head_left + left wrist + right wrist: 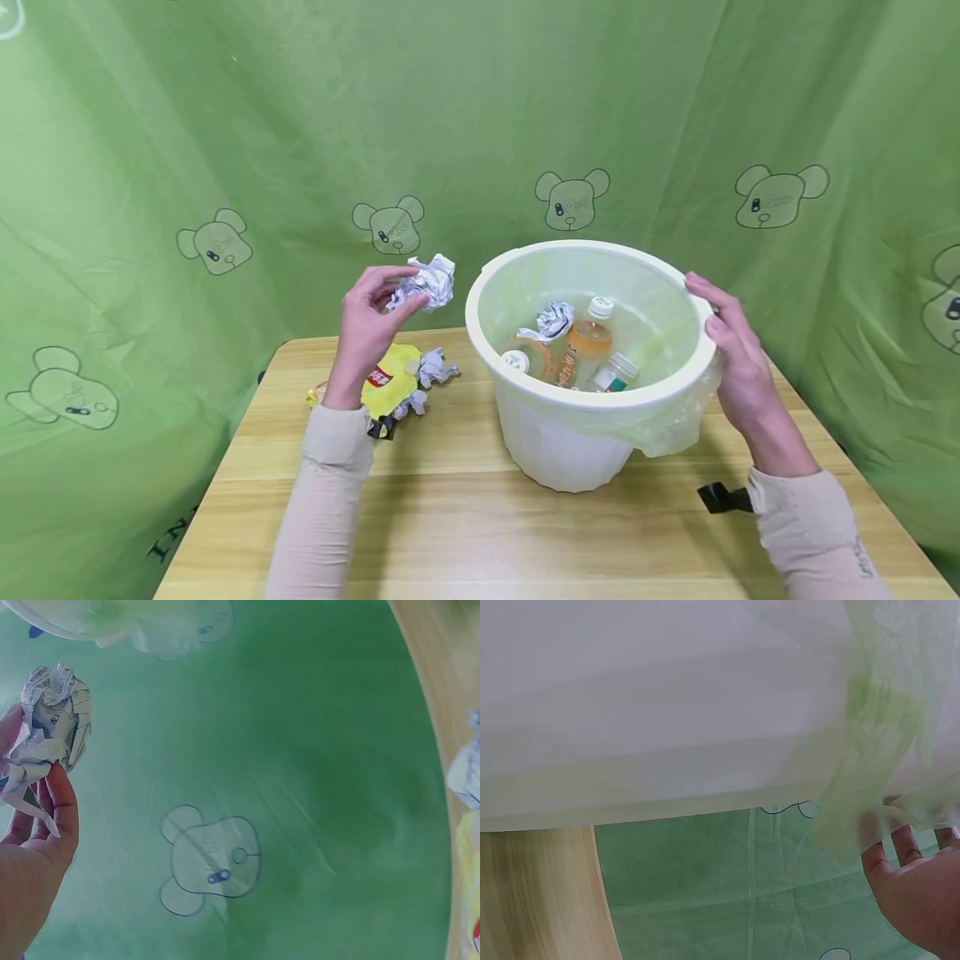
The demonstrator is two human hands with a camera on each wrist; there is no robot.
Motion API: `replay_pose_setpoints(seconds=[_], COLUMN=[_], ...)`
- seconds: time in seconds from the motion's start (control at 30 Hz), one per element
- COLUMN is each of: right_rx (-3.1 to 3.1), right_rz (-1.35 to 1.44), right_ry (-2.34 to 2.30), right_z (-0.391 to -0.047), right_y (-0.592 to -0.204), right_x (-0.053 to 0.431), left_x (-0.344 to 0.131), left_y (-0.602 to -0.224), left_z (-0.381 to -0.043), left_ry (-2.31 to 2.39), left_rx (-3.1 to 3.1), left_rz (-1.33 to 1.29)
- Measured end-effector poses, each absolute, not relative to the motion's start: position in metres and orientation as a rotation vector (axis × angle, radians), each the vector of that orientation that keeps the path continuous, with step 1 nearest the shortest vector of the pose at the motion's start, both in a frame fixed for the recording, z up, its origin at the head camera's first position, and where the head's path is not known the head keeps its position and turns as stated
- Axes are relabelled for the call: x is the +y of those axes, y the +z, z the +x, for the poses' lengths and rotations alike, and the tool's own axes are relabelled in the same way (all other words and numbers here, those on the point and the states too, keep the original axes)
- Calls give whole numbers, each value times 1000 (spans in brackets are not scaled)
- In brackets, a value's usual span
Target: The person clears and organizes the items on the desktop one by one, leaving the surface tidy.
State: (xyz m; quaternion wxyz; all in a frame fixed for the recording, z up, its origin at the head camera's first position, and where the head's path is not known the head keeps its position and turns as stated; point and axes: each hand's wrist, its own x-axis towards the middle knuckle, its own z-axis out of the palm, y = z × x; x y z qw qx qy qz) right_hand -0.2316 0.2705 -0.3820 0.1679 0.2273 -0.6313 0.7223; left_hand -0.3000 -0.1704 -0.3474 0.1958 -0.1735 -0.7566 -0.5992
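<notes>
A crumpled ball of printed paper [427, 285] is pinched between the thumb and fingers of my left hand [369, 323], raised to the left of the bin's rim. The same paper ball [56, 720] shows its print in the left wrist view. My right hand [741, 367] grips the right rim of a white trash bin [562, 446], over its thin greenish liner [671, 425]. Inside the bin are an orange-labelled plastic bottle [588, 337], another white-capped bottle [517, 360], a small clear jar [615, 373] and a crumpled paper [555, 320].
Left on the wooden table [465, 533] lie a yellow wrapper [393, 383] with a red label, crumpled papers [437, 367] and a small black piece [382, 428]. A black strip [723, 498] is beside the right sleeve. Green curtain [480, 125] surrounds the table.
</notes>
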Motion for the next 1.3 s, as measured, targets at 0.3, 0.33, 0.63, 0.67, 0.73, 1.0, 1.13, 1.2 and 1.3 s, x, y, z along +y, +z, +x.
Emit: replay_pose_setpoints(seconds=[0.3,0.33,0.63,0.67,0.73,1.0,1.13,1.2,1.3], right_rx=[-1797,-1796,-1811,-1812,-1812,-1818,-1814,-1809,-1800], right_rz=[648,653,639,636,633,625,636,641,645], right_ry=[2060,2061,2053,2053,2052,2047,2048,2051,2057], right_z=[-232,-231,-230,-230,-230,-230,-230,-230,-231], right_y=[-382,-382,-382,-382,-381,-380,-381,-381,-381], right_x=[271,271,270,270,270,271,271,271,271], left_x=[-162,-161,-146,-144,-139,-123,-115,-110,-104], left_y=[-335,-334,-326,-325,-323,-320,-321,-320,-319], left_z=[-296,-295,-288,-288,-287,-287,-287,-287,-286], left_ry=[-1706,-1711,-1763,-1766,-1768,-1767,-1768,-1770,-1767], left_rx=[-2058,-2051,-2006,-2005,-2000,-1976,-1982,-1985,-1996], left_rz=[-552,-559,-634,-645,-666,-749,-769,-777,-790])
